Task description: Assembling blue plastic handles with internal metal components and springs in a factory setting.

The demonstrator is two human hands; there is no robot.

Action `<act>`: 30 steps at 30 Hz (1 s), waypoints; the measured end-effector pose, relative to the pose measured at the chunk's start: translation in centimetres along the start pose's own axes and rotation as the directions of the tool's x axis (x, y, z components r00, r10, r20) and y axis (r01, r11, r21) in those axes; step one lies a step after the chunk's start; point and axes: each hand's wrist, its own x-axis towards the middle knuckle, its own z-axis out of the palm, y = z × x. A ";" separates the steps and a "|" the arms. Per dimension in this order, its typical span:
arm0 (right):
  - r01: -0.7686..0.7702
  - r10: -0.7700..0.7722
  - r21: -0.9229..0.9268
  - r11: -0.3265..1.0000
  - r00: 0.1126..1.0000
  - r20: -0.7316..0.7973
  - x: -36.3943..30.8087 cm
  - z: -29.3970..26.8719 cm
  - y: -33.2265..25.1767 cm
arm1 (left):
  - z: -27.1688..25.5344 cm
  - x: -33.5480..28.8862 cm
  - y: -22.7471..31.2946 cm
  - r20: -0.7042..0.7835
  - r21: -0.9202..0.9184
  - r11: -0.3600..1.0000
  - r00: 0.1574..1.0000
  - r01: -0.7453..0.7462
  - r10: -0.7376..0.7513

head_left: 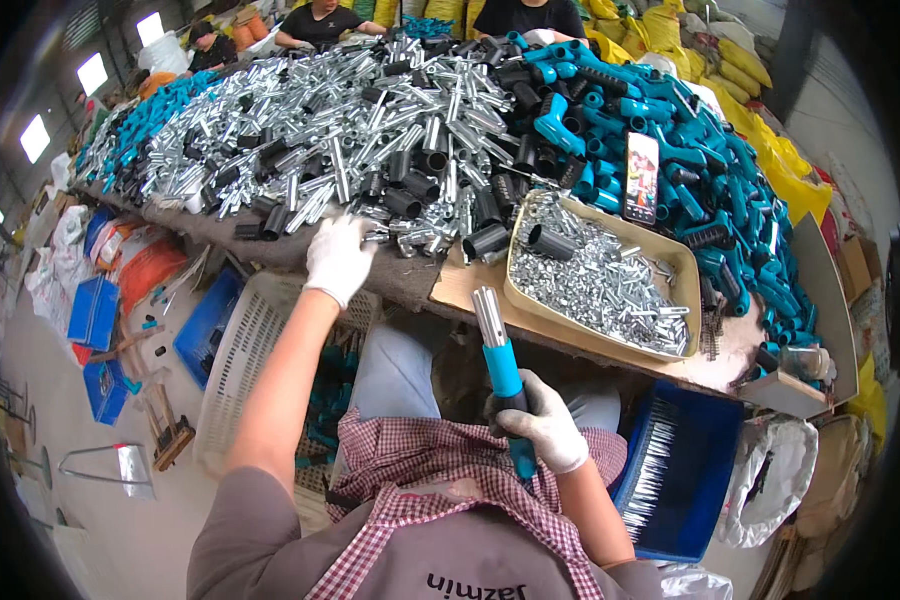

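My left hand (340,262), in a white glove, reaches to the front edge of a heap of shiny metal tubes (340,170). Its thumb and fingers look apart, with nothing visible in them; the fingertips partly blend into the heap. My right hand (545,425), also gloved, is closed round a teal and black handle (505,385) held upright before my apron. Several bright metal rods or tube ends (488,315) stick out of the handle's top. Short black sleeves (485,240) lie among the tubes.
A cream tray (695,310) of small metal parts sits on cardboard at the right, with a phone (641,175) behind it. Teal handles (690,120) are heaped beyond. Below are a blue bin (705,470) and a white crate (245,350). Other people sit across the table.
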 end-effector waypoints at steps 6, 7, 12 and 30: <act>-0.014 0.007 0.052 0.999 0.991 0.137 0.1 1.3 -2.4 | 1.9 1.2 -0.1 0.060 -0.047 0.999 0.998 0.015 -0.012; -0.072 0.061 0.059 0.996 0.983 0.172 0.3 1.5 -2.9 | 1.6 1.3 -0.5 0.093 -0.038 0.999 0.995 0.036 -0.032; 0.075 -0.065 -0.368 0.927 0.997 0.038 0.1 1.9 -1.8 | -0.3 -5.2 1.5 -0.080 -0.712 0.702 0.996 -0.032 -0.036; 0.331 -0.511 -0.788 0.520 0.860 0.024 -1.3 3.8 -0.4 | -4.9 -14.4 8.8 0.147 -0.952 0.276 0.989 0.136 0.019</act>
